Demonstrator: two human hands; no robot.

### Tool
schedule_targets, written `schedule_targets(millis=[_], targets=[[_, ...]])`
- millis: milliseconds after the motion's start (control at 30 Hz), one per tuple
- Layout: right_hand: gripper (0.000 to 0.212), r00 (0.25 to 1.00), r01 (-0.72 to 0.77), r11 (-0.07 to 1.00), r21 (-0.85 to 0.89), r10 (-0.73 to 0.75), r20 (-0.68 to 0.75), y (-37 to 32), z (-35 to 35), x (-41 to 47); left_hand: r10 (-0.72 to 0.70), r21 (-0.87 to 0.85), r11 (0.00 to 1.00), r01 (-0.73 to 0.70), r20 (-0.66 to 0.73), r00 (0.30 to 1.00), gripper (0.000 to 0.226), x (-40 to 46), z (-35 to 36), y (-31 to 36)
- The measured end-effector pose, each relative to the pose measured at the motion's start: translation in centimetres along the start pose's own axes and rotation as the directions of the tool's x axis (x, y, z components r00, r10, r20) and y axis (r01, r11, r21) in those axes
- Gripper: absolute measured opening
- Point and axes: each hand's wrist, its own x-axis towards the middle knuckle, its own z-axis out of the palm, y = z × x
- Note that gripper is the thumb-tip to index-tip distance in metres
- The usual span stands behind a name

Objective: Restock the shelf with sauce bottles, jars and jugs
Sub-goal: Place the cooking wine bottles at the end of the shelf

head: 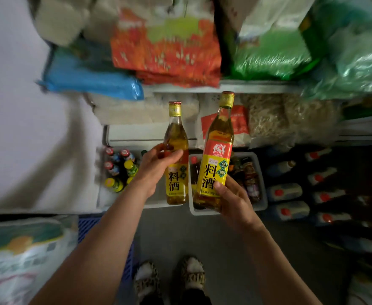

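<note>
A small grocery shop or its stockroom: metal shelves (257,88) crammed with bagged dry goods (165,47), rows of identical jugs (290,211) along the lower right, and a grey bin (263,203) of sauce bottles on the floor.

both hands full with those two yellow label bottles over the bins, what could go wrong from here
1. The right hand holds the tilted right bottle only near its base, so the tall bottle could tip out of that grip.
2. The left hand has the left bottle in a light finger grip at mid-body; it might slip.
3. The grey bin below already looks packed with bottles, so a dropped or forced-in bottle may knock against them.
</note>
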Motion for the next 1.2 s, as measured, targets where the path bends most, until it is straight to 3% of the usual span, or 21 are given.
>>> schedule_targets(millis=[133, 267, 367, 567, 667, 733, 867, 933, 1067, 1200], targets=[[0.051, 0.996, 0.082, 0.997, -0.003, -0.082, 0.023, -7.7, 3.5, -5.3, 0.051, 0.005, 0.999, -0.051, 0.002, 0.999, 0.046, -6.8, -0.5, 10.4], [0.067, 0.983, 0.159, 0.987, 0.021, -0.16, 0.087, -15.6, 7.4, -9.1, 0.184, 0.013, 0.983, -0.184, -0.022, 0.983, 0.055, -12.2, -0.8, 20.7], [0.078, 0.963, 0.218, 0.976, -0.023, -0.211, 0.167, -21.3, 10.4, -10.9, 0.294, 0.016, 0.956, -0.293, -0.043, 0.955, 0.047, -16.0, -0.6, 28.0], [0.061, 0.885, 0.384, 0.923, 0.007, -0.37, 0.284, -30.9, 15.8, -12.1, 0.492, -0.015, 0.868, -0.497, -0.123, 0.862, 0.034, -21.2, -2.1, 39.1], [0.071, 0.835, 0.451, 0.893, 0.008, -0.425, 0.349, -34.3, 18.4, -11.4, 0.551, -0.033, 0.825, -0.564, -0.173, 0.817, 0.04, -22.3, -3.9, 43.4], [0.065, 0.809, 0.491, 0.871, 0.02, -0.464, 0.362, -36.3, 19.9, -10.4, 0.574, -0.033, 0.807, -0.589, -0.188, 0.797, 0.048, -22.3, -5.2, 46.1], [0.049, 0.766, 0.561, 0.828, 0.006, -0.522, 0.374, -40.0, 23.0, -7.4, 0.631, -0.02, 0.76, -0.649, -0.215, 0.745, 0.036, -20.5, -8.1, 51.0], [0.049, 0.753, 0.582, 0.813, 0.005, -0.542, 0.372, -41.8, 24.9, -5.7, 0.643, 0.002, 0.753, -0.658, -0.215, 0.735, 0.04, -18.6, -9.6, 53.5], [0.057, 0.731, 0.607, 0.793, 0.048, -0.581, 0.359, -44.9, 28.9, -1.7, 0.643, -0.016, 0.747, -0.665, -0.239, 0.728, 0.025, -12.8, -12.9, 58.0], [0.056, 0.715, 0.635, 0.772, 0.034, -0.604, 0.352, -47.4, 32.2, 2.1, 0.637, 0.018, 0.766, -0.642, -0.156, 0.755, 0.022, -7.1, -15.5, 61.0]])
